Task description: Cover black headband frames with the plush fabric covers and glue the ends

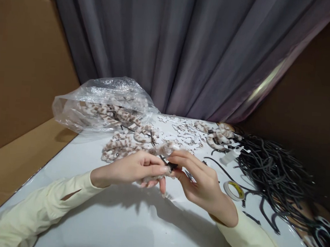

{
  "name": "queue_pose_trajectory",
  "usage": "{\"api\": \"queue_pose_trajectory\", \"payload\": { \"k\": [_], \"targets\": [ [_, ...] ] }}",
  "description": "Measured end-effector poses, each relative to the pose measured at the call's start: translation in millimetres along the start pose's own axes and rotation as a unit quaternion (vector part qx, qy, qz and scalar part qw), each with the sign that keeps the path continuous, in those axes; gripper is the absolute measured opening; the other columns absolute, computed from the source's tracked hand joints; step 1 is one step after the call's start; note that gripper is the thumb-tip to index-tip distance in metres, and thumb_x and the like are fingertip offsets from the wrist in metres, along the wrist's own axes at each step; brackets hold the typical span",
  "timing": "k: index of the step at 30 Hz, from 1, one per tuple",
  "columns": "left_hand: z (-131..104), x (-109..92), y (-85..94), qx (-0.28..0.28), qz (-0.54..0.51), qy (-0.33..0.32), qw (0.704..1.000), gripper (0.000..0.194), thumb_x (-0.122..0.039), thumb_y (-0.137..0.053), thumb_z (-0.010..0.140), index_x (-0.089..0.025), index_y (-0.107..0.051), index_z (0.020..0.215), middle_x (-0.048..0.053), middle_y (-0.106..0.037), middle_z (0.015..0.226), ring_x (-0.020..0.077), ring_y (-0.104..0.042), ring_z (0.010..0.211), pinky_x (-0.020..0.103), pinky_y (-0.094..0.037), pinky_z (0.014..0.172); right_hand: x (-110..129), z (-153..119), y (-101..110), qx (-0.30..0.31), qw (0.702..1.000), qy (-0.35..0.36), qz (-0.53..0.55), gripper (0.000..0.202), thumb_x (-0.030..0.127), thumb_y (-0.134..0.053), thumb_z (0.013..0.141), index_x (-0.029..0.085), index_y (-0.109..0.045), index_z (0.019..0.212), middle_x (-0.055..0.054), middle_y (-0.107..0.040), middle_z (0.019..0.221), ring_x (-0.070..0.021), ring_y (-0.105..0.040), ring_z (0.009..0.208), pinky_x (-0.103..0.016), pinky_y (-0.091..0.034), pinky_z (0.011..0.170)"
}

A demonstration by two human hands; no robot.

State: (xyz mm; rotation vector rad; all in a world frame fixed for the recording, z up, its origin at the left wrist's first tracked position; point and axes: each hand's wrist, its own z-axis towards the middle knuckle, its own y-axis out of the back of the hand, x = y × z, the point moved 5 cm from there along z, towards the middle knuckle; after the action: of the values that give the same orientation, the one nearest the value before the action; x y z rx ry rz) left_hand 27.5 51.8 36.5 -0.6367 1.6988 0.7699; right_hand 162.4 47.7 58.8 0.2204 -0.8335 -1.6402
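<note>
My left hand (144,169) pinches a fluffy white-and-brown plush strip (165,149), part of which hangs below its fingers. Fingertips of my right hand (197,179) close on a small black piece (172,165) at the strip's end, meeting the left thumb. A thin metal tool (189,175) shows by the right palm; its kind and whether it is gripped are unclear. Just beyond the left hand lies a pile of similar plush strips (117,146), some with black cord ends. Both hands are raised a little over the white table (134,227).
A clear plastic bag (105,88) of plush strips stands back left. Scraps (187,131) litter the table's far part. To the right are more plush strips (221,137), a small squeeze bottle (231,155), a tape roll (234,190) and a heap of black cords (275,170). Cardboard walls flank both sides.
</note>
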Motion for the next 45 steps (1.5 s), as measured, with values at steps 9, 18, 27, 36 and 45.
{"api": "queue_pose_trajectory", "payload": {
  "k": [9,18,27,36,45],
  "targets": [
    [-1.6,3.8,-1.1,0.055,-0.001,-0.027,0.998,0.033,-0.038,-0.045,0.088,-0.012,-0.062,0.077,-0.002,-0.056,0.056,0.0048,-0.042,0.043,0.016,-0.034,0.044,-3.8,-5.8,1.4,0.001,0.996,-0.069,0.057,0.030,0.014,-0.055,0.083,0.016,-0.045,0.111,-0.010,-0.063,0.088,-0.0140,-0.061,0.068,-0.025,-0.053,0.060],
    [-2.4,4.9,-2.1,0.080,-0.002,-0.042,0.996,0.031,-0.039,-0.046,0.088,-0.013,-0.058,0.076,-0.002,-0.057,0.056,0.0048,-0.040,0.043,0.016,-0.031,0.043,-4.0,-6.1,1.8,0.012,0.992,-0.073,0.098,0.029,0.013,-0.059,0.081,0.015,-0.049,0.108,-0.009,-0.064,0.087,-0.0125,-0.059,0.064,-0.025,-0.052,0.059],
    [-1.9,5.5,-1.4,0.117,0.022,-0.070,0.990,0.030,-0.038,-0.047,0.088,-0.013,-0.059,0.077,-0.005,-0.047,0.050,0.0051,-0.038,0.044,0.017,-0.029,0.043,2.4,1.1,3.7,0.035,0.989,-0.030,0.137,0.013,0.014,-0.056,0.083,0.015,-0.055,0.095,-0.009,-0.061,0.085,-0.0152,-0.059,0.076,-0.027,-0.051,0.065],
    [-3.3,-1.0,-5.9,0.121,0.078,-0.123,0.982,0.029,-0.028,-0.040,0.092,-0.013,-0.063,0.085,0.004,-0.067,0.070,0.0087,-0.056,0.052,0.019,-0.043,0.056,1.5,2.6,4.9,0.067,0.984,-0.039,0.158,0.008,0.017,-0.054,0.085,0.015,-0.055,0.093,-0.008,-0.059,0.084,-0.0135,-0.056,0.073,-0.024,-0.048,0.061],
    [10.3,21.5,1.0,0.190,-0.089,0.038,0.977,0.033,-0.043,-0.065,0.075,-0.011,-0.069,0.085,0.006,-0.069,0.073,0.0132,-0.062,0.060,0.018,-0.046,0.054,1.2,0.0,-3.5,0.105,0.986,-0.021,0.130,0.012,0.017,-0.052,0.086,0.016,-0.055,0.098,-0.009,-0.061,0.086,-0.0144,-0.057,0.080,-0.024,-0.048,0.068]
  ]
}}
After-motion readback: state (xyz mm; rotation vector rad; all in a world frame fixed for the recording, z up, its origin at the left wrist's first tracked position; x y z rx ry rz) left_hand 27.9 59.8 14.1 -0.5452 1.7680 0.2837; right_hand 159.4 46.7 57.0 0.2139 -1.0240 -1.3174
